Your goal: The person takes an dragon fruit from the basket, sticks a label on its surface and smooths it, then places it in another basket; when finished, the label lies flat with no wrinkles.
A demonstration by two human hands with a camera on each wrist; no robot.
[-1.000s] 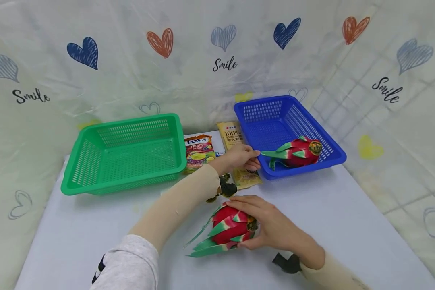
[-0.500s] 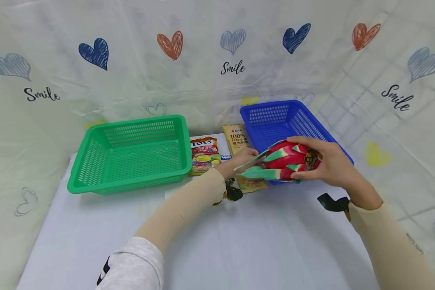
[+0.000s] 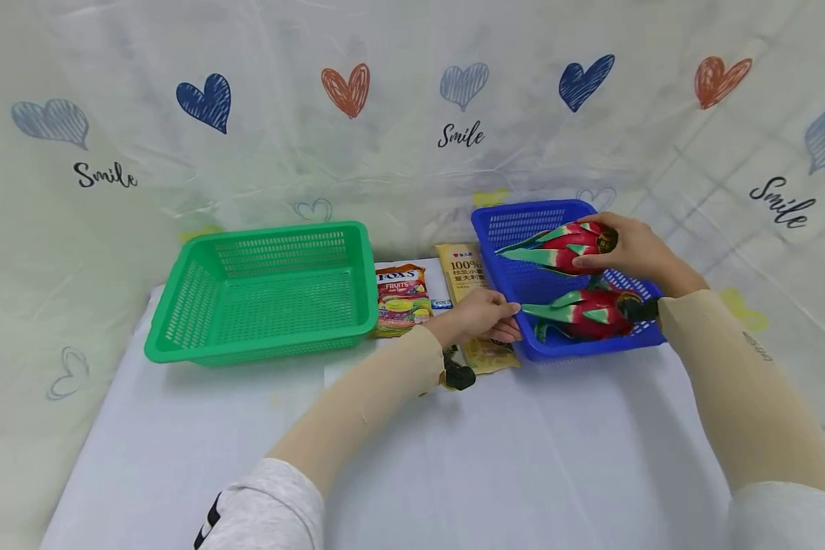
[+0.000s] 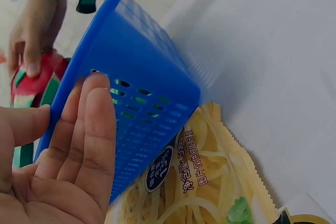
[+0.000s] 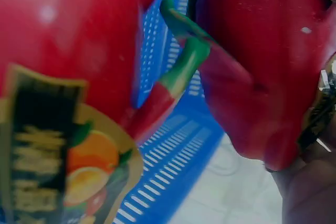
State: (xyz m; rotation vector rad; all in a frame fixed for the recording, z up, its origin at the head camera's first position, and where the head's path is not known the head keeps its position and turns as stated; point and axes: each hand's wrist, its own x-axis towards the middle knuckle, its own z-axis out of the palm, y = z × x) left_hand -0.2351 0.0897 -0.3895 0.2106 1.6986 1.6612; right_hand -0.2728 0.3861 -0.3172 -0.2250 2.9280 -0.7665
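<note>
My right hand grips a red dragon fruit with green scales, over the far part of the blue basket. A second dragon fruit lies inside the basket, nearer to me, its leaf tips toward the left rim. With thumb on the rim and fingers against the outer wall, my left hand pinches the basket's left edge. In the right wrist view, the held dragon fruit is beside the other one, whose label faces the camera. Whether the held fruit touches the basket floor is hidden.
To the left stands a green basket. Between the baskets lie a Fox's candy bag and a yellow pasta packet, partly under my left hand. A patterned cloth with hearts hangs behind the white table.
My right hand has carried the dragon fruit from the table's front middle up and right, into the blue basket's area. My left hand stays at the basket's left edge. The view has shifted slightly.
</note>
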